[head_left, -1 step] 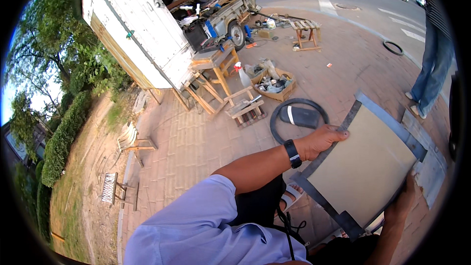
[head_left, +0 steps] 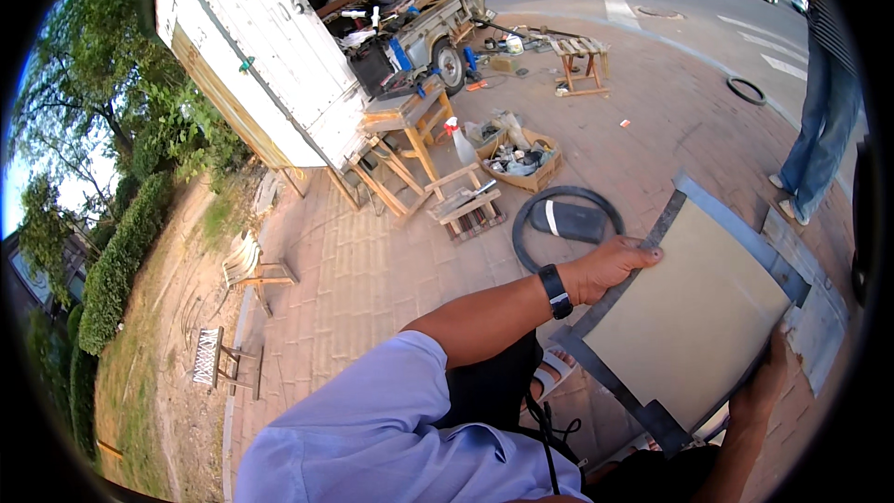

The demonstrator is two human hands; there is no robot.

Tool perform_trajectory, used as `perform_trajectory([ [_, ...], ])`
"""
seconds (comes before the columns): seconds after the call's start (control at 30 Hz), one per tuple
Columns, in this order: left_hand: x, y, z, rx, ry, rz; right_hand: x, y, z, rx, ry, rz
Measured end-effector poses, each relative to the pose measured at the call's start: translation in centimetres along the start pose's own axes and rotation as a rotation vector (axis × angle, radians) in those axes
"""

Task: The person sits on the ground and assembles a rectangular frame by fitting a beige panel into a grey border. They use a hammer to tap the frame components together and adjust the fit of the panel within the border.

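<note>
1. We hold a flat square panel (head_left: 684,312) in front of us, above our lap, tilted so that one corner points away from us.
2. Its face is plain beige, and a dark grey frame runs around the edges; the strips cross and stick out a little at the corners.
3. Our left hand (head_left: 610,265) lies on the left edge of the frame, the fingers closed over the dark strip, and a black watch (head_left: 555,291) sits on the wrist.
4. Our right hand (head_left: 764,387) grips the lower right edge of the panel.
5. Behind the panel, a black tyre (head_left: 523,224) lies on the brick pavement (head_left: 372,270).
6. Farther away, a wooden table (head_left: 405,112) stands beside a white cart (head_left: 270,65).
</note>
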State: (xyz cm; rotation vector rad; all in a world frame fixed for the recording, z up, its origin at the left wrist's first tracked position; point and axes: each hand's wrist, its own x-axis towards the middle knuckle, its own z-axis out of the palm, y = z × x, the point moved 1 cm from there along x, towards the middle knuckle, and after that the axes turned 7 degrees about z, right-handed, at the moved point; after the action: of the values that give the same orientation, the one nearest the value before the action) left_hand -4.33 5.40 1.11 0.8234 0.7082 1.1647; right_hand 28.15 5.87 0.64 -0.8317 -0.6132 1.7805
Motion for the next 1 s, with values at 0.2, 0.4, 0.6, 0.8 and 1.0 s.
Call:
perform_trajectory([
  [0.2, 0.2, 0.0, -0.3, -0.001, -0.018, -0.020, -1.0, -0.1, 1.7, -0.042, -0.010, -0.007],
  [0.4, 0.4, -0.4, -0.4, 0.005, -0.001, -0.006, -1.3, -0.3, 1.9, -0.060, 0.011, -0.017],
  [0.6, 0.1, -0.1, 0.1, -0.002, 0.021, -0.017, -1.0, -0.2, 1.1, -0.053, 0.011, -0.014],
  [0.8, 0.5, -0.4, 0.2, 0.000, 0.012, -0.013, -1.2, -0.4, 0.9, -0.075, 0.036, -0.029],
  [1.0, 0.5, -0.5, 0.2, 0.026, 0.014, -0.027, -1.9, -0.6, 1.1, -0.090, 0.043, -0.028],
])
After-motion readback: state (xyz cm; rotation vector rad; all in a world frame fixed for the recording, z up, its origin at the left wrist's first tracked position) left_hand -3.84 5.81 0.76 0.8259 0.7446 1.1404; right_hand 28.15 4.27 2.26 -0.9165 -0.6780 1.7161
